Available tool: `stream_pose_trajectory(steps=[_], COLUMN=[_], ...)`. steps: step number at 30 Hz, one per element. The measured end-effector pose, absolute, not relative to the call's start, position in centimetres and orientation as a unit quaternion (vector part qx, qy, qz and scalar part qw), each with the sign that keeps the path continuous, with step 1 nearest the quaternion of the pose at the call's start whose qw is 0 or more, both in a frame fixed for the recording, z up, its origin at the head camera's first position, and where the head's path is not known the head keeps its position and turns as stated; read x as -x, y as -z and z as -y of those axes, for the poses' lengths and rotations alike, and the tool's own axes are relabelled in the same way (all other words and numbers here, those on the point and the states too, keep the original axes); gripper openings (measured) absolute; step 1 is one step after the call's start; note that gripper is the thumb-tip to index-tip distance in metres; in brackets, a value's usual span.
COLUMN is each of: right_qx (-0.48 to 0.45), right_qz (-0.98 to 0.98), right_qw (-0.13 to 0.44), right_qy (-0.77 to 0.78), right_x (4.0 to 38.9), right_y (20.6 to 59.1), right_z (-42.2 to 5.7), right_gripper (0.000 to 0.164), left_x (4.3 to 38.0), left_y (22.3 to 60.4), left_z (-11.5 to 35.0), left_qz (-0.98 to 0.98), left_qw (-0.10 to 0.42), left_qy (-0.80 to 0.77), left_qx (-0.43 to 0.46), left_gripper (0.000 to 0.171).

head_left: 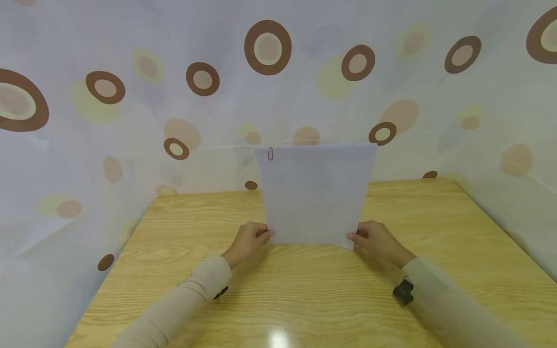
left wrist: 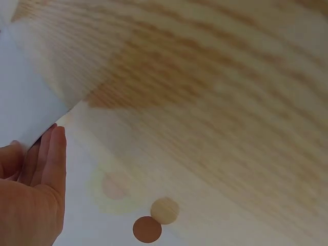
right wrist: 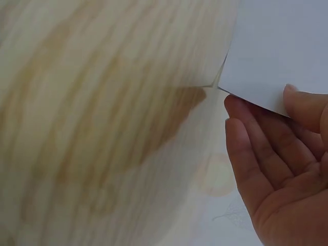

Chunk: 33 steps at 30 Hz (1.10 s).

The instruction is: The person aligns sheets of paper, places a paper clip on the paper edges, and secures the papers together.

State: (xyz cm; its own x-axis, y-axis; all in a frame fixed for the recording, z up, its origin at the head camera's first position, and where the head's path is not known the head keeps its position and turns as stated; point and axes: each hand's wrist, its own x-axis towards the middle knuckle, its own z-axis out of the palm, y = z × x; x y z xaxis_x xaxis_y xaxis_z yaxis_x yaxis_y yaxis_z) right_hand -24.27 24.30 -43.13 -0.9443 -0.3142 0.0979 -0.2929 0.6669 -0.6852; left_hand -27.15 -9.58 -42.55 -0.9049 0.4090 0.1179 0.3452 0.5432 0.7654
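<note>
White paper (head_left: 315, 193) stands roughly upright over the table in the head view, held at both lower corners. A reddish paper clip (head_left: 270, 153) sits on its top edge, near the left corner. My left hand (head_left: 249, 241) pinches the lower left corner between thumb and fingers; the left wrist view shows that hand (left wrist: 36, 184) with the paper edge (left wrist: 31, 97) between them. At the lower right corner, my right hand (head_left: 378, 240) pinches the sheet. In the right wrist view its thumb lies on top of the paper (right wrist: 277, 46) and the fingers lie beneath.
The wood-grain table (head_left: 287, 285) spreads under both arms. Behind it and at both sides hangs a pale wall covering (head_left: 296, 96) with brown and yellow circles. A dark band (head_left: 403, 292) shows at the right wrist. Light reflects off the table's near edge.
</note>
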Motion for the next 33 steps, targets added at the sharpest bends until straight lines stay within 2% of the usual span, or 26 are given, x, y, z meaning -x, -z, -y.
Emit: stream_pose_trajectory(steps=[5,14,21,25,33], right_qx=[0.177,0.175,0.180,0.185,0.192], right_qz=[-0.913,-0.921,-0.922,-0.926,-0.935], right_qw=[-0.004,-0.024,-0.005,0.006,0.030], right_qy=[0.367,0.346,0.342,0.328,0.296], right_x=[24.2,23.4,21.9,21.1,19.7], right_y=[43.4,43.2,42.8,43.0,43.4], right_z=[-24.2,-24.3,-24.7,-24.9,-25.2], right_gripper=[0.018,0.023,0.026,0.025,0.014], left_x=[27.0,26.4,24.7,23.6,22.1], left_y=[42.9,42.4,42.2,42.6,43.9], left_z=[9.6,9.5,9.7,9.7,9.5], left_qz=[-0.876,-0.871,-0.836,-0.834,-0.835], left_qw=[0.035,0.012,0.092,0.108,0.141], left_qy=[-0.425,-0.422,-0.491,-0.488,-0.473], left_qx=[-0.224,-0.251,-0.226,-0.235,-0.244], left_gripper=[0.029,0.021,0.016,0.018,0.022])
